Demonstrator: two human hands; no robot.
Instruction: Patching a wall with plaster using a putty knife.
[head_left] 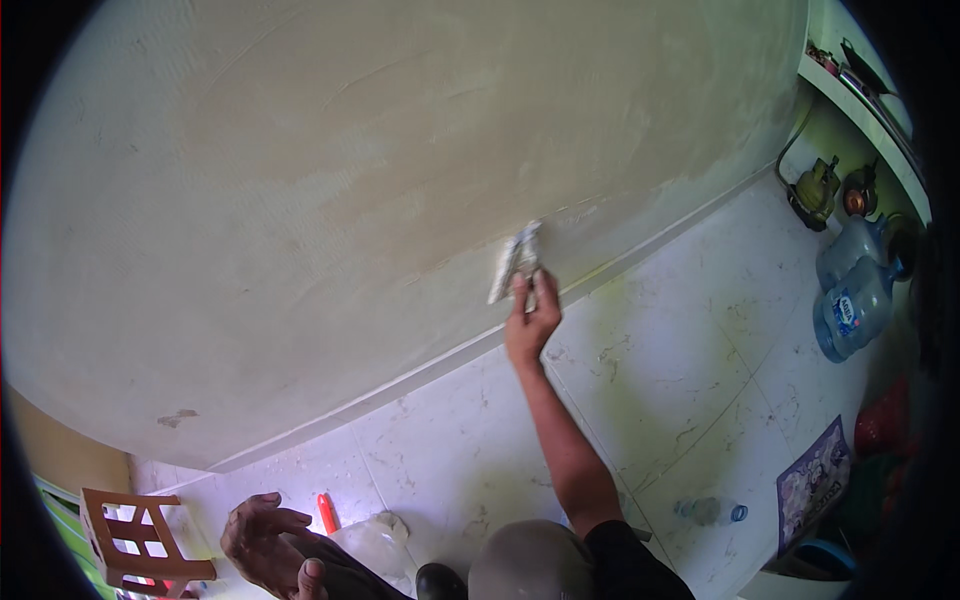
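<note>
My right hand (pixel 533 318) reaches out to the wall. It grips a broad, putty-smeared scraper (pixel 515 262), its blade laid near the lower part of the wall. The wall (pixel 300 200) carries a beige-grey coat with streaks, and a damp-looking darker area spreads above the scraper. At the lower left my left hand (pixel 265 545) is held above the floor, fingers apart and slightly bent, with nothing in it. Beyond that hand lies an orange-red object (pixel 327 513), perhaps a tool handle, beside a crumpled clear plastic bag (pixel 375 540).
A brown plastic stool (pixel 150 540) stands at the far left. On the tiled floor (pixel 640 380) lies a small clear bottle (pixel 712 511). Large blue water bottles (pixel 855 305) and a green gas cylinder (pixel 815 195) stand under a counter (pixel 870 120) at right, above a purple patterned bag (pixel 812 480).
</note>
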